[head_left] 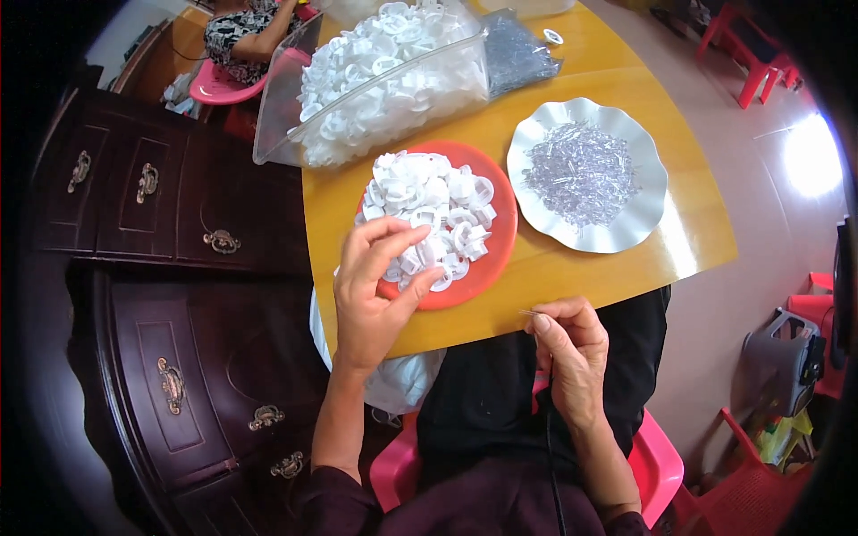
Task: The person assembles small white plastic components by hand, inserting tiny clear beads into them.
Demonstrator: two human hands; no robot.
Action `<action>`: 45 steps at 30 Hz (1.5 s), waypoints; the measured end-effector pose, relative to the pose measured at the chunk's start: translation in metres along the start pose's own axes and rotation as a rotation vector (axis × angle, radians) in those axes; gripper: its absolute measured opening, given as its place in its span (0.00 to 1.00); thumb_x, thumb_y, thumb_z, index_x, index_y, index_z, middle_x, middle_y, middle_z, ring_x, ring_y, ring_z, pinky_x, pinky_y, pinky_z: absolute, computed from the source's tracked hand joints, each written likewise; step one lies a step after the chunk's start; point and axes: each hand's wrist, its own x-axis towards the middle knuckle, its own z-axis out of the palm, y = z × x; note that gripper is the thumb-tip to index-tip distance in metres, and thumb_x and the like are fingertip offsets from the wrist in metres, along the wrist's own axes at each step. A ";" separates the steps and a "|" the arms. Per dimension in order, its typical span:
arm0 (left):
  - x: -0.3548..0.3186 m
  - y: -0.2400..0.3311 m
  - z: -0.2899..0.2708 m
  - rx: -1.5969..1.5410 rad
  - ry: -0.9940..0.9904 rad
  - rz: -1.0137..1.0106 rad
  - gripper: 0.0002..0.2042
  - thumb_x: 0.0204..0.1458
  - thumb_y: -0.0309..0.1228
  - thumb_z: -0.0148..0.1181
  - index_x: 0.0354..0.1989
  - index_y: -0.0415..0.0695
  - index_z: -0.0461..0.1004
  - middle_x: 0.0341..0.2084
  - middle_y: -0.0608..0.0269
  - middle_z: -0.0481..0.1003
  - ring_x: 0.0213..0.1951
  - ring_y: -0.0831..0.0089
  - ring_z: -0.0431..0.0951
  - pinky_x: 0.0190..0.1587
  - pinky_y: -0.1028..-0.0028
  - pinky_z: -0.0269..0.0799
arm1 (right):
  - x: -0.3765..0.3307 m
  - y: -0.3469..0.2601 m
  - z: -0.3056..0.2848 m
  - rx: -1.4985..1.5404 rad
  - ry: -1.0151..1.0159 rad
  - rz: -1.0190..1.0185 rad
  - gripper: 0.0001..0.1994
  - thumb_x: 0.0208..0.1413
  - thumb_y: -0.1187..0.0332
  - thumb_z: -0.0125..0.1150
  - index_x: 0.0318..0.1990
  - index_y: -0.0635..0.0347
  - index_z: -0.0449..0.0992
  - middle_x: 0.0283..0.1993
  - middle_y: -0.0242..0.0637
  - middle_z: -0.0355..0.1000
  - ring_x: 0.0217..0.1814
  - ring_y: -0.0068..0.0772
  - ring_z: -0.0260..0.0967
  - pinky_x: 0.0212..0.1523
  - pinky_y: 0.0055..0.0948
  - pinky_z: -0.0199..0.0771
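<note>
On the yellow table (447, 326) an orange-red plate (506, 214) holds a heap of small white plastic ring-shaped parts (411, 183). My left hand (365, 290) is over the near left side of this heap, thumb and fingers apart, with nothing visibly held between them. Close to the table's front edge, my right hand (574, 357) pinches a thin clear pin (525, 312) between thumb and forefinger; its tip points left. To the right lies a white wavy-rimmed plate (654, 183) with a pile of similar clear thin pins (581, 174).
A clear plastic bin (273, 134) full of white parts stands at the back, beside a bag of clear pieces (518, 58). One loose white part (553, 37) lies near the bag. Dark wooden drawers (143, 205) flank the left. Another person (241, 40) sits beyond.
</note>
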 end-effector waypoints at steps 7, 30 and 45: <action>-0.026 0.012 0.022 -1.174 -0.177 -0.475 0.21 0.54 0.16 0.59 0.57 0.37 0.66 0.53 0.50 0.72 0.56 0.62 0.74 0.58 0.68 0.72 | 0.005 -0.018 0.011 -0.153 -0.053 -0.177 0.04 0.57 0.77 0.64 0.39 0.64 0.77 0.33 0.29 0.75 0.28 0.12 0.65 0.27 0.14 0.63; -0.045 0.007 0.038 -1.299 -0.233 -0.438 0.16 0.57 0.20 0.58 0.54 0.38 0.69 0.56 0.41 0.70 0.51 0.63 0.77 0.52 0.66 0.78 | 0.005 -0.008 0.025 -0.065 -0.093 -0.205 0.03 0.61 0.77 0.59 0.40 0.69 0.73 0.40 0.39 0.79 0.39 0.19 0.76 0.40 0.20 0.77; -0.046 0.008 0.041 -1.310 -0.217 -0.413 0.20 0.56 0.18 0.58 0.58 0.39 0.66 0.59 0.46 0.67 0.59 0.62 0.70 0.62 0.65 0.67 | 0.007 -0.003 0.022 -0.122 -0.069 -0.272 0.04 0.58 0.76 0.61 0.36 0.68 0.73 0.41 0.39 0.79 0.37 0.17 0.74 0.35 0.19 0.75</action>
